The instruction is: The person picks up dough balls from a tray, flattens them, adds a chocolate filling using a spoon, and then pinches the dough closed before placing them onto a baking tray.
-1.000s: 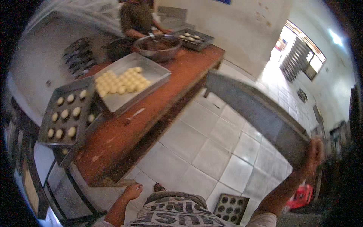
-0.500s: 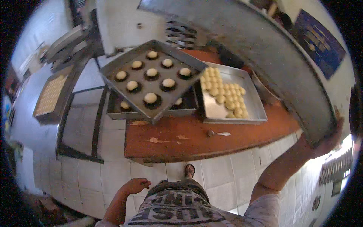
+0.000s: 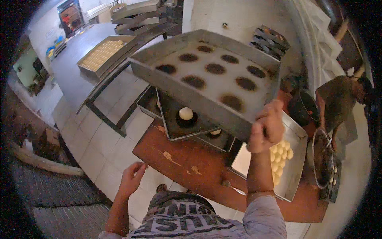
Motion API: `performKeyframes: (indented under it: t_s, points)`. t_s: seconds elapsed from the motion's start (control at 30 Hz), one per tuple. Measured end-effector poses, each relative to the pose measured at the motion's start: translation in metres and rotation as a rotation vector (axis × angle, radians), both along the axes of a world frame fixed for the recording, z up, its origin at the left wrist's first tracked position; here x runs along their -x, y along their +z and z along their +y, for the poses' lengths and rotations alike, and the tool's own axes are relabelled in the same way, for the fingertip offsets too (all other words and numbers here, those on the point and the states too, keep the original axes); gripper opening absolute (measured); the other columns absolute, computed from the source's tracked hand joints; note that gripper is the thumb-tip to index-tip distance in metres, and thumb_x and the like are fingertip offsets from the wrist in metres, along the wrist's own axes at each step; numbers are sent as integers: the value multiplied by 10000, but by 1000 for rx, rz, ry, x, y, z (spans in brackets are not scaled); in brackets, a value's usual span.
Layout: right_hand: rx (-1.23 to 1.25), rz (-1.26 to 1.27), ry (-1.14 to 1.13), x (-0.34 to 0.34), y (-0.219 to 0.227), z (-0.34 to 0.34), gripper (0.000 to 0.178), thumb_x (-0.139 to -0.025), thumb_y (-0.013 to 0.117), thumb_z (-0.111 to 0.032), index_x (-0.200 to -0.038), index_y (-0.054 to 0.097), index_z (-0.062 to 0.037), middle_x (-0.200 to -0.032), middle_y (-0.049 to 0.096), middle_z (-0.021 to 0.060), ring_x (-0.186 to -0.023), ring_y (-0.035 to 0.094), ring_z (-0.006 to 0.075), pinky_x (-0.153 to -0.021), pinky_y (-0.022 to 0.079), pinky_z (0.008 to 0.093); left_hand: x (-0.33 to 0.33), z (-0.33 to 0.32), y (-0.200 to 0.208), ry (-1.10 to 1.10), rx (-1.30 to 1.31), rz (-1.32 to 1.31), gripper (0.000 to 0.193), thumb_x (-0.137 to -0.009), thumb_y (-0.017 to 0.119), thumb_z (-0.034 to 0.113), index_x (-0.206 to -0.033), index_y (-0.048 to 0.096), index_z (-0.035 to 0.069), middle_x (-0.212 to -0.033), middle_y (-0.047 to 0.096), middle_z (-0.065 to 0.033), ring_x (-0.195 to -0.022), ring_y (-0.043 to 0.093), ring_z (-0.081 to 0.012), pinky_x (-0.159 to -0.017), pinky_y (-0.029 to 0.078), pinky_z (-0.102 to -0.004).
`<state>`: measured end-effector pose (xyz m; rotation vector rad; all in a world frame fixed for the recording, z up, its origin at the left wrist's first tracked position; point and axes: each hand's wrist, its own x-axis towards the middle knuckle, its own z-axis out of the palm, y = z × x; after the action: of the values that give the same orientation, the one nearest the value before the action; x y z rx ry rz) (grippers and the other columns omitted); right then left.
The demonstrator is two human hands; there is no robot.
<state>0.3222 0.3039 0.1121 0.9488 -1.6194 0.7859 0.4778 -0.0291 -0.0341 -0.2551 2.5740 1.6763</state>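
My right hand point(image 3: 269, 126) grips the near right corner of a metal baking tray point(image 3: 217, 86). Several dark round marks and no dough show in this raised, tilted tray. Beneath it sits another baking tray point(image 3: 169, 116), turned at an angle, with a pale dough ball point(image 3: 186, 114) on a dark spot; the rest of it is hidden. That one overlaps a lower baking tray point(image 3: 148, 100). My left hand point(image 3: 132, 177) hangs free near the table's front edge, fingers loosely curled, thumb apart, holding nothing.
On the red-brown table point(image 3: 211, 181) are a spoon point(image 3: 232, 187) and a tray point(image 3: 297, 175) of yellowish dough balls point(image 3: 280, 156). A person point(image 3: 338, 101) stands at the right by a large round pan point(image 3: 321, 159). Far left, a metal table point(image 3: 71, 79) bears a filled dough tray point(image 3: 88, 72).
The tray in my right hand has swung from the upper right to over the stacked trays, covering most of their dough balls. The view has turned rightward. My left hand stays free.
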Motion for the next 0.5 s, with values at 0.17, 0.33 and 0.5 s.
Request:
performKeyframes:
  t_s: [0.17,0.33,0.5]
  points:
    - [-107,-180,-6,7,-68,17,310,-614,696,-178,-573,411,-62,-626,414,90,-622,390,281,-600,304,405,35,55,20,80,586,570,331,-710,695,165,-991,575,40,-1050,538,-149,-1034,453,-365,-889,373,-448]
    - [-184,-386,-297,-22,-80,16,409,-578,771,-340,-596,466,-67,-770,501,95,-857,448,318,-755,355,461,88,86,19,-21,748,756,293,-664,733,179,-910,601,92,-1000,526,-79,-1028,427,-325,-871,364,-441]
    - [-153,-673,-356,-38,-68,3,301,-595,783,-230,-628,525,-77,-1061,564,130,-1229,307,432,-988,269,532,114,63,6,-191,735,814,182,-665,727,197,-789,620,116,-1008,530,-63,-1042,426,-327,-876,362,-439]
